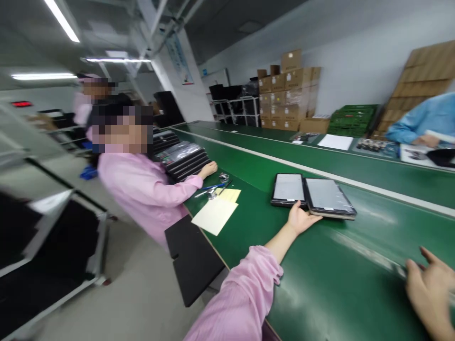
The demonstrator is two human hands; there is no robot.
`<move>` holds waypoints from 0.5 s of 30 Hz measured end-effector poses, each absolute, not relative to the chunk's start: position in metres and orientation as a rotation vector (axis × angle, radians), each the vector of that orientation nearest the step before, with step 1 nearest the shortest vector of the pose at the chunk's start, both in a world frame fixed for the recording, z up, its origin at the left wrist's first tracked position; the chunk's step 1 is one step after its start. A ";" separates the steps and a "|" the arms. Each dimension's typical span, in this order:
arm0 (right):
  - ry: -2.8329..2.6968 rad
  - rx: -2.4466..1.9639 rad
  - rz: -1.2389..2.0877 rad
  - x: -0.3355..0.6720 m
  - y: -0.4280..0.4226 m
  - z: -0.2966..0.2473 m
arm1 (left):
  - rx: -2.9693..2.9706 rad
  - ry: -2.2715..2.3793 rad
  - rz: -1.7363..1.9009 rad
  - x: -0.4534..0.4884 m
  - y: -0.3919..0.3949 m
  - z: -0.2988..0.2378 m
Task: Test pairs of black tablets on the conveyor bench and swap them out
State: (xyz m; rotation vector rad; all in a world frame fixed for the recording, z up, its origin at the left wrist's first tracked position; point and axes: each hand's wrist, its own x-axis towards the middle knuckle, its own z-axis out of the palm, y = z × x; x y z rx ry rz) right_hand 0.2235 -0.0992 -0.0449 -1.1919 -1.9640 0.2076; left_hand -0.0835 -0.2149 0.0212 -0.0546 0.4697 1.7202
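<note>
My left hand (300, 219) reaches out in a pink sleeve and rests at the near edge of two dark tablets on the green belt; its fingers grip the edge of the right tablet (329, 197). The left tablet (287, 188) lies beside it, touching. My right hand (432, 289) hovers over the belt at the lower right, fingers spread, holding nothing.
A co-worker in pink (142, 187) sits to the left with a hand by stacked black tablets (183, 161). Papers (215, 215), pens and black foam pads (194, 258) lie near. Another person in blue (424, 123) works across. Cardboard boxes (287, 92) and green crates stand at the back.
</note>
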 end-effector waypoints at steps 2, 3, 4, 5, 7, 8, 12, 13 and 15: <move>-1.809 -1.199 0.300 0.221 -0.112 -0.025 | -0.029 0.455 1.674 -0.070 -0.222 0.020; -1.733 -1.189 0.326 0.220 -0.116 -0.018 | -0.016 0.445 1.649 -0.063 -0.227 0.020; -1.669 -1.202 0.346 0.221 -0.117 -0.012 | -0.005 0.436 1.619 -0.056 -0.232 0.019; -1.605 -1.231 0.357 0.223 -0.118 -0.008 | 0.004 0.428 1.585 -0.048 -0.237 0.018; -1.482 -1.287 0.364 0.229 -0.116 -0.004 | 0.018 0.417 1.512 -0.033 -0.252 0.014; -1.431 -1.308 0.365 0.234 -0.115 -0.002 | 0.036 0.410 1.474 -0.024 -0.261 0.012; -1.343 -1.323 0.470 0.257 -0.126 0.000 | 0.183 0.360 1.321 0.010 -0.308 -0.001; -1.339 -1.331 0.511 0.264 -0.131 0.000 | 0.213 0.345 1.282 0.018 -0.321 -0.005; -1.362 -1.347 0.551 0.278 -0.142 -0.003 | 0.234 0.317 1.211 0.034 -0.344 -0.016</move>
